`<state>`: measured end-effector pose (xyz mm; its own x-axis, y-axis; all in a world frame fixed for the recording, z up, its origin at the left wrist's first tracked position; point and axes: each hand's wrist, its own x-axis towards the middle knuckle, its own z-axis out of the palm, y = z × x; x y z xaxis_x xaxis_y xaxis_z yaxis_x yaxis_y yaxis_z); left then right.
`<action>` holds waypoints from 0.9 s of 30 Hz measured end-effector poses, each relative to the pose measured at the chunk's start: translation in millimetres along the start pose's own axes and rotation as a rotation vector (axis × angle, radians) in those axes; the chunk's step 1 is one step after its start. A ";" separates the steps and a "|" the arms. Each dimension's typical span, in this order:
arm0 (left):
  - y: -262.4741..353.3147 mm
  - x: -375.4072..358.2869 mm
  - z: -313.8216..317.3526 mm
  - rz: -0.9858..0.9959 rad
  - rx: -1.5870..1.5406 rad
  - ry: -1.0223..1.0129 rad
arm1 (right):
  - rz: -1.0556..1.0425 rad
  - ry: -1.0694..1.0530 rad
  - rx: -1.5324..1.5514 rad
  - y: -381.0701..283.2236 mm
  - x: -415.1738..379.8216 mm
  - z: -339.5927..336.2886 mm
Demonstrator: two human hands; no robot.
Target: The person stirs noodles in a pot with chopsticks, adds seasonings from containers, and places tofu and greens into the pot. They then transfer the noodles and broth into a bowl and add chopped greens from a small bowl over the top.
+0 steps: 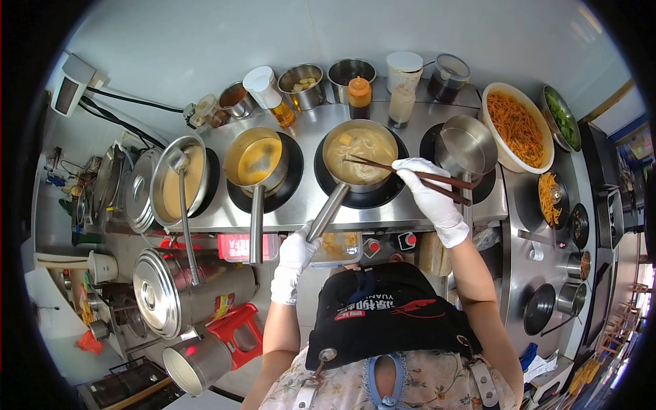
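Note:
My left hand (295, 258), in a white glove, is closed round the handle (329, 213) of a steel saucepan (360, 186). Pale noodles (362, 145) lie in cloudy broth inside that pan, which stands on a black burner. In my gloved right hand (425, 190) is a pair of dark wooden chopsticks (441, 179). Their tips reach into the pan over the noodles. Left of it, a second saucepan (256, 188) holds yellow liquid on its own burner. To the right, a bare steel saucepan (467, 143) sits beyond my right hand.
A ladle (182, 205) rests in a wide pan of tan liquid (167, 212). Sauce bottles (359, 99) and steel pots (301, 85) line the back. At right stands a white bowl of shredded orange food (517, 126). A tall lidded pot (164, 294) and red stool (238, 335) are lower left.

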<state>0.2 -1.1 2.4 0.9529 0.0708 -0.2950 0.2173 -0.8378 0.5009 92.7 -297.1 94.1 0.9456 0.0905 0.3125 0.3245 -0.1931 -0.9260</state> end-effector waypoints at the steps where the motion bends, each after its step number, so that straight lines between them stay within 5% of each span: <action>1: 0.2 -0.3 0.0 0.006 0.005 0.000 | 0.009 -0.012 0.026 1.2 -1.7 4.0; 5: 0.0 0.3 0.4 0.008 0.009 0.002 | 0.041 -0.136 0.088 20.3 -4.5 11.9; 19: 1.5 0.5 -0.8 -0.010 -0.005 -0.013 | -0.008 0.090 -0.148 -0.1 4.1 -29.3; 27: 1.4 -0.3 -0.8 -0.004 0.007 -0.007 | 0.001 -0.077 -0.040 11.4 -8.4 1.6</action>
<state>0.4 -1.9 3.8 0.9504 0.0710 -0.3027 0.2201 -0.8412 0.4939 88.4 -298.5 80.6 0.9419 0.1650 0.2927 0.3255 -0.2317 -0.9167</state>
